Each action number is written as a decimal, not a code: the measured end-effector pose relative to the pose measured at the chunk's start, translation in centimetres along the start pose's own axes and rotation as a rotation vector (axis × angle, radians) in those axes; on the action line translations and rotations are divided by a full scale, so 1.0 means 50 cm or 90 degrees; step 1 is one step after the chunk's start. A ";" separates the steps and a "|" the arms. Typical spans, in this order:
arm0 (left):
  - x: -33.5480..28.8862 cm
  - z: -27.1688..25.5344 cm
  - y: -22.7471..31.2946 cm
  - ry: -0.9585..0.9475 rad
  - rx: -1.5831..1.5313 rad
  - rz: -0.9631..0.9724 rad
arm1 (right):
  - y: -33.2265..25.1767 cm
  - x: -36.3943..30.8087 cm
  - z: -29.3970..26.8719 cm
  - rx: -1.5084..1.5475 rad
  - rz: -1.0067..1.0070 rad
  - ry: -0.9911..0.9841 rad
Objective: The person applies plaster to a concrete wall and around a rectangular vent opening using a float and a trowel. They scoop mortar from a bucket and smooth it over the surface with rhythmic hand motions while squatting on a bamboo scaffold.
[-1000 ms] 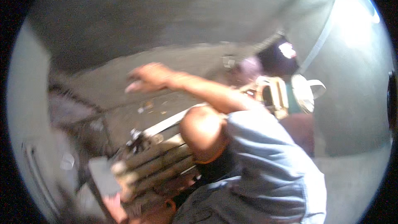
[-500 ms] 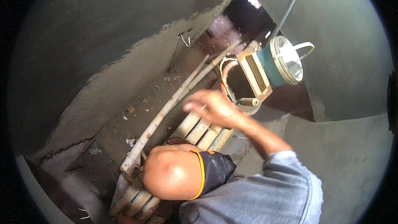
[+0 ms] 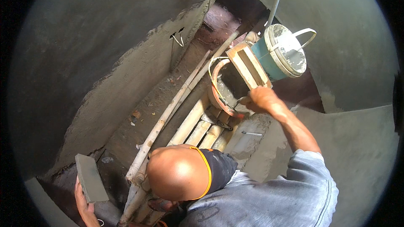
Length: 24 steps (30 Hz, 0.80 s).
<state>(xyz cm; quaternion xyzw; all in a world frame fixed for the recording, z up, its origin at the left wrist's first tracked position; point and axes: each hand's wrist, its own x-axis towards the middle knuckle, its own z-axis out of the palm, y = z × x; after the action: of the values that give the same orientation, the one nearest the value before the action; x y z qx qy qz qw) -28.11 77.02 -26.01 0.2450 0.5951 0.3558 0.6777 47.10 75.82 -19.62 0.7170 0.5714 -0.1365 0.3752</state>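
Low on the left, my left hand [image 3: 83, 206] grips a flat rectangular grey board [image 3: 91, 179], held up on a slant. My right hand [image 3: 264, 99] reaches forward and is closed round the handle of a trowel [image 3: 243, 107]. The handle is hidden in the fist, and the grey blade points left at the near rim of a reddish round tub [image 3: 215, 72]. Wet grey mortar [image 3: 225, 92] lies inside the tub. A wooden frame-like piece with a long slot [image 3: 240, 54] lies across the tub's right side, just beyond my right hand.
A blue-green bucket [image 3: 266, 56] with a white handle stands tilted beyond the tub. Long bamboo poles [image 3: 171, 107] and slats [image 3: 185, 124] run beneath my bent knee [image 3: 176, 176]. Grey plastered walls [image 3: 97, 29] close in on both sides. A thin white stick [image 3: 251, 133] lies on the right.
My right hand has moved from above the bamboo slats to the tub and closed on the trowel. My left hand, holding the grey board, has come into view at lower left.
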 end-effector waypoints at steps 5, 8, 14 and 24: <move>0.023 -0.020 -0.050 -0.033 -0.019 -0.038 | 0.103 -0.173 -0.072 0.307 0.047 0.089; 0.064 -0.056 -0.131 0.040 -0.127 -0.092 | 0.196 -0.254 -0.016 0.625 0.070 0.049; 0.102 0.012 -0.188 -0.006 -0.238 -0.079 | 0.239 -0.284 0.078 0.998 0.005 0.063; 0.121 0.072 -0.393 0.063 -0.100 0.045 | -0.406 0.167 0.039 0.738 -0.540 -0.255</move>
<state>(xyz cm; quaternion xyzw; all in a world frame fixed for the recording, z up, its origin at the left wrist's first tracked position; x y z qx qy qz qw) -20.61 69.70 -44.06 0.1943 0.5889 0.4366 0.6518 31.46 81.81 -33.92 0.4791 0.5560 -0.6772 -0.0510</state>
